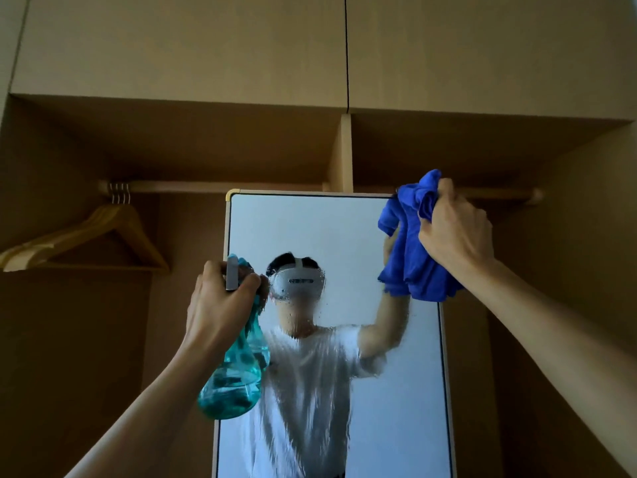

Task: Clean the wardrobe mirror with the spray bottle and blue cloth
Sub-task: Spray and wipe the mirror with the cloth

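Observation:
The tall wardrobe mirror [331, 232] stands upright in the middle, its glass streaked with wet droplets around the reflected person. My left hand [220, 305] grips the neck and trigger of a teal spray bottle [234, 381] at the mirror's left edge, nozzle facing the glass. My right hand [455, 229] holds a bunched blue cloth [413, 257] at the mirror's upper right corner. Whether the cloth touches the glass I cannot tell.
Wooden hangers [86, 236] hang on the rail [213, 186] at the left, inside the open wooden wardrobe. A vertical divider [341, 153] rises behind the mirror's top. Closed cupboard doors [179, 46] fill the space above.

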A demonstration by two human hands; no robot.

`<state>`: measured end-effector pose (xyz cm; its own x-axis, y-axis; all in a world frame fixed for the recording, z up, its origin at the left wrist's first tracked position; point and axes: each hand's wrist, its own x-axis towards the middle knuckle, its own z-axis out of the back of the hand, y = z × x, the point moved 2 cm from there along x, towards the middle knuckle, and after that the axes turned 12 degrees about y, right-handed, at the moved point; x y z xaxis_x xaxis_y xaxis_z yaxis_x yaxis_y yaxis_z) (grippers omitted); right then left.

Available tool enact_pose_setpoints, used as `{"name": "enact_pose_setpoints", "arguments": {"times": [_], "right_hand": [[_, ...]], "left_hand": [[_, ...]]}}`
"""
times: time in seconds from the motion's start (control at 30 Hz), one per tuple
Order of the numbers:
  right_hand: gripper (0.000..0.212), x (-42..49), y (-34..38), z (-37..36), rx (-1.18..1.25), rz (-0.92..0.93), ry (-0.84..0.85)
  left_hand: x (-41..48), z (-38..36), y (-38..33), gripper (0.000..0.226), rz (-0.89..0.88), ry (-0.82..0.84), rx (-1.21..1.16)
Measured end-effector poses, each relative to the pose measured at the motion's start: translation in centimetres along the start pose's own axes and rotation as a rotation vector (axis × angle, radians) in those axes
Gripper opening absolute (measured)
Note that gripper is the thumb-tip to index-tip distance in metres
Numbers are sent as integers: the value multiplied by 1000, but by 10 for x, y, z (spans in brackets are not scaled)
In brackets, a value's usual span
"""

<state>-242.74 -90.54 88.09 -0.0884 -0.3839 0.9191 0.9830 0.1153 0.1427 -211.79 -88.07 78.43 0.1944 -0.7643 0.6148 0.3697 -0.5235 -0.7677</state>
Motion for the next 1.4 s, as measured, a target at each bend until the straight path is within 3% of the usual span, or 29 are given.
{"name": "enact_pose_setpoints", "arguments": {"times": [0.3,0.6,0.93,1.1,1.23,1.4], "right_hand": [[38,-8,52,-7,48,46,51],[53,-12,153,-22,57,180,65],[47,-23,244,-32,122,346,109],[45,-21,236,-31,170,351,124],[44,-20,217,-29,195,327,119],[47,-14,157,-26,212,202,68]], "left_hand": [[-2,12,1,27,-43,29,-56],[2,21,10,11,-16,40,-168],[2,27,18,12,53,96,-320],[-3,28,16,8,62,109,-288],[-7,23,15,27,58,102,-282],[-10,20,12,11,46,81,-254]]}}
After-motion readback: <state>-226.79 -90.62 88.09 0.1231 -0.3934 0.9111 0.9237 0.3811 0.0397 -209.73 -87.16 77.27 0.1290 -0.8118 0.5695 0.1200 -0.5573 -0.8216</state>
